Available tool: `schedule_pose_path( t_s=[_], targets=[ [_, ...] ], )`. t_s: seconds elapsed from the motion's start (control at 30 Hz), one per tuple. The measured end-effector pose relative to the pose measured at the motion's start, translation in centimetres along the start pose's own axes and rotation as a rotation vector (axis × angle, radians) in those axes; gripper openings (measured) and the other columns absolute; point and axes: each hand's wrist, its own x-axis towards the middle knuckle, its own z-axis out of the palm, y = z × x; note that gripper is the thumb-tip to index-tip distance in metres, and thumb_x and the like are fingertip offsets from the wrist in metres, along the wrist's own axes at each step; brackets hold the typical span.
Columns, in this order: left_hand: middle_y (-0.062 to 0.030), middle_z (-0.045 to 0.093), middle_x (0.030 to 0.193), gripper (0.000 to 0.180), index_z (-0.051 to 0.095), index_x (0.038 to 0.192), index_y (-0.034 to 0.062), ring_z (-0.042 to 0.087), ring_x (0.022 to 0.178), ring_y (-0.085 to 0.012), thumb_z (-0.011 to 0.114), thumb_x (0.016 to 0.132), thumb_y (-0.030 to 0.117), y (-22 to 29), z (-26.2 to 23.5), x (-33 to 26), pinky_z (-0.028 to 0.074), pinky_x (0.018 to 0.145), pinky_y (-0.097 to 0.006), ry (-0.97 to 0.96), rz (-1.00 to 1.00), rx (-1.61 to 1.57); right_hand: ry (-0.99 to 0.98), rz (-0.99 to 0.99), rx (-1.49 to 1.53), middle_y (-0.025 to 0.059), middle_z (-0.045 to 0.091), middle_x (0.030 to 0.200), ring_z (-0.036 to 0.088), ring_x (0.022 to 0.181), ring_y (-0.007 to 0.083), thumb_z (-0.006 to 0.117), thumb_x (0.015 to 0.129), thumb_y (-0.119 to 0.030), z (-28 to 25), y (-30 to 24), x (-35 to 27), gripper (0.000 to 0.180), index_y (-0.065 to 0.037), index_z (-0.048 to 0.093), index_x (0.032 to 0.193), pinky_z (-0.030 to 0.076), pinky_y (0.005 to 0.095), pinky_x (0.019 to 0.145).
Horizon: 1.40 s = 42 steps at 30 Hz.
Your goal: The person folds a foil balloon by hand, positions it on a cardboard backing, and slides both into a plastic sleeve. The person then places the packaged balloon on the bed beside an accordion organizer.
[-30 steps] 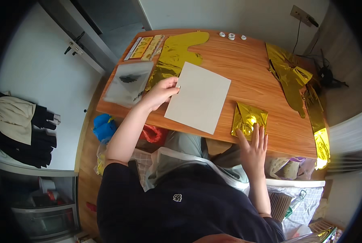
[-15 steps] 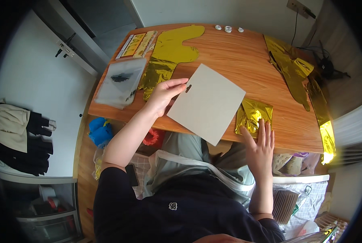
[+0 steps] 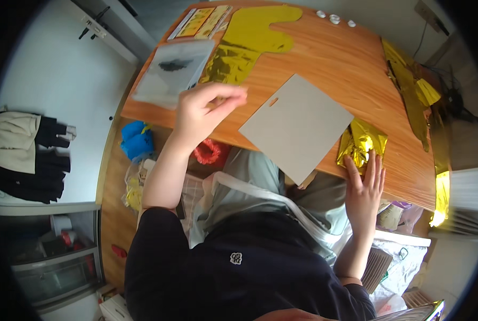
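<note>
My left hand (image 3: 207, 107) is raised over the table's near edge, left of a grey card (image 3: 297, 128). Its fingertips are pressed together, and nothing shows between them. The card is a square sheet with a small slot near one corner; it lies tilted, one corner past the table's edge. Right of it is a folded packet of shiny gold foil (image 3: 363, 140), partly under the card's edge. My right hand (image 3: 364, 184) rests its outstretched fingers on the packet's near side. Beyond my left hand lies a stack of clear plastic bags (image 3: 188, 61) with a dark patch.
A flat gold foil balloon (image 3: 260, 32) lies at the far left beside yellow printed packs (image 3: 201, 21). Small white rolls (image 3: 334, 19) stand at the far edge. More gold foil (image 3: 410, 91) hangs along the right side. A blue object (image 3: 137, 140) is below the table's left edge.
My left hand has let go of the grey card and moved away from it to the left. My right hand stays on the foil packet. The whole view has shifted.
</note>
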Motion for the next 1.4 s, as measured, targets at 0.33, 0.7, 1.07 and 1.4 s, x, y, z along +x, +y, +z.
schedule_pose_path(
  t_s=[0.33, 0.7, 1.07, 1.4],
  targets=[
    [-0.0078, 0.077, 0.093, 0.012, 0.080, 0.098, 0.0000, 0.072, 0.086, -0.0156, 0.079, 0.090, 0.008, -8.3, -5.0, -15.0, 0.055, 0.076, -0.030, -0.586, -0.666, -0.149, 0.036, -0.011, 0.009, 0.0222, 0.039, 0.162, 0.037, 0.151, 0.0457, 0.061, 0.097, -0.008, 1.3, -0.8, -0.5, 0.053, -0.029, 0.060, 0.145, 0.033, 0.0605, 0.121],
    [-0.0064, 0.074, 0.101, 0.021, 0.082, 0.109, 0.0169, 0.073, 0.081, -0.0279, 0.073, 0.094, 0.027, -9.2, -2.9, -17.6, 0.056, 0.071, -0.038, -0.472, -0.449, 0.787, 0.033, -0.002, 0.019, 0.0228, 0.040, 0.161, 0.037, 0.150, 0.0454, 0.060, 0.102, -0.012, 1.4, 0.1, 0.3, 0.046, -0.030, 0.061, 0.144, 0.033, 0.0602, 0.120],
    [-0.0070, 0.071, 0.099, 0.010, 0.076, 0.101, 0.0022, 0.067, 0.097, -0.0204, 0.070, 0.096, 0.008, 2.4, 5.0, 14.1, 0.053, 0.088, -0.035, -0.703, 0.037, -0.095, 0.043, -0.012, 0.063, 0.0263, 0.042, 0.158, 0.042, 0.146, 0.0477, 0.067, 0.096, -0.022, -0.7, 4.5, 1.8, 0.046, -0.031, 0.062, 0.141, 0.036, 0.0609, 0.118],
    [-0.0043, 0.059, 0.134, 0.037, 0.065, 0.134, 0.0205, 0.052, 0.132, -0.0260, 0.067, 0.098, 0.025, -9.9, 32.0, 35.9, 0.046, 0.109, -0.051, -0.353, 0.187, 0.772, -0.058, -0.133, -0.028, 0.0343, 0.042, 0.154, 0.047, 0.140, 0.0533, 0.055, 0.096, -0.015, -3.3, 10.2, 3.6, 0.063, -0.037, 0.045, 0.154, 0.044, 0.0597, 0.113]
  ],
)
